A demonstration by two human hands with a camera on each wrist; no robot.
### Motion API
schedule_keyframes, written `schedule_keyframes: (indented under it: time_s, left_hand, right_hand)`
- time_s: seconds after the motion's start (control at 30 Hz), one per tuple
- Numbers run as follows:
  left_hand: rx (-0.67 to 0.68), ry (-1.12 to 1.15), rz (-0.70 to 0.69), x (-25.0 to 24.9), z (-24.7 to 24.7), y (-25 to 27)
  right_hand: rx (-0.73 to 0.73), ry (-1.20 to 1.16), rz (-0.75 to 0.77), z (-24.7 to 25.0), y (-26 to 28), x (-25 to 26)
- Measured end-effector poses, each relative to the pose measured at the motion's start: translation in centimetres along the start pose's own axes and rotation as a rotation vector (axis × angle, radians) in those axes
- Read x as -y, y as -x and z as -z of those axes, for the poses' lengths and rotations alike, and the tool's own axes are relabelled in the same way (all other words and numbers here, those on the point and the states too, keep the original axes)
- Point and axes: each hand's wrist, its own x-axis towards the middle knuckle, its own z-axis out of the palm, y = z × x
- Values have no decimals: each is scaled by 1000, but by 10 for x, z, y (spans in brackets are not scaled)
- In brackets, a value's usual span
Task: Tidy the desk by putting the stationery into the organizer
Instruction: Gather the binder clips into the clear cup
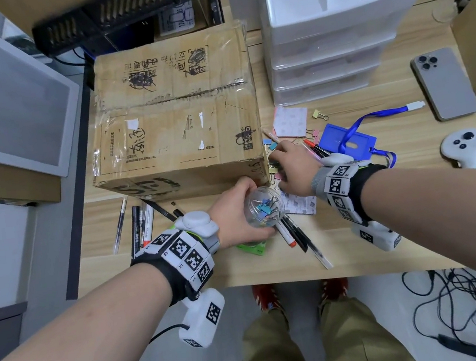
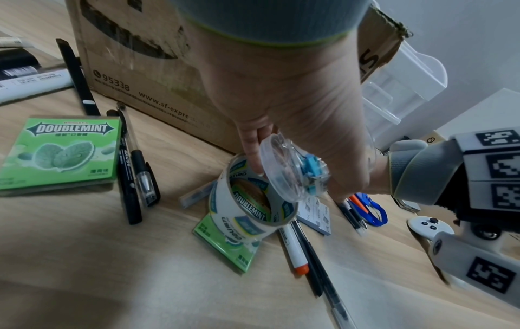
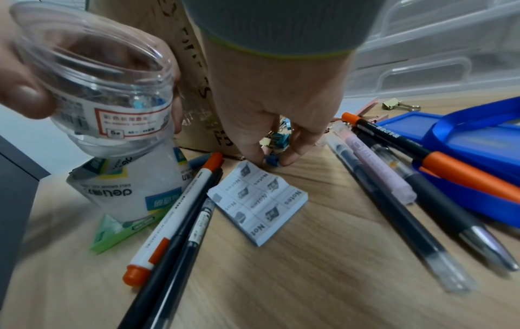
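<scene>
At the left of the head view, loose pens (image 1: 137,227) lie on the desk (image 1: 360,243) below the cardboard box (image 1: 173,113). In the lower centre the left hand (image 1: 235,214) grips a clear jar (image 1: 264,208) holding coloured binder clips. Just right of it, the right hand (image 1: 294,167) pinches a blue binder clip (image 3: 272,160) against the desk. The white drawer organizer (image 1: 331,25) stands at upper right, a phone (image 1: 443,83) beyond it.

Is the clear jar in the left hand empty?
No, the clear jar held by the left hand already contains several coloured binder clips.
</scene>
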Motion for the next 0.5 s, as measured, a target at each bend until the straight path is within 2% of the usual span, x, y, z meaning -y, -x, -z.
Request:
schedule_keyframes:
  time_s: [0.23,0.5]
  left_hand:
    - [-4,-13,-4,0,-1,0]
    - [-2,-7,5,-2,0,2]
  right_hand:
    - [58,11,-12,-2,-3,4]
    - [4,-7,-18,-6,-2,8]
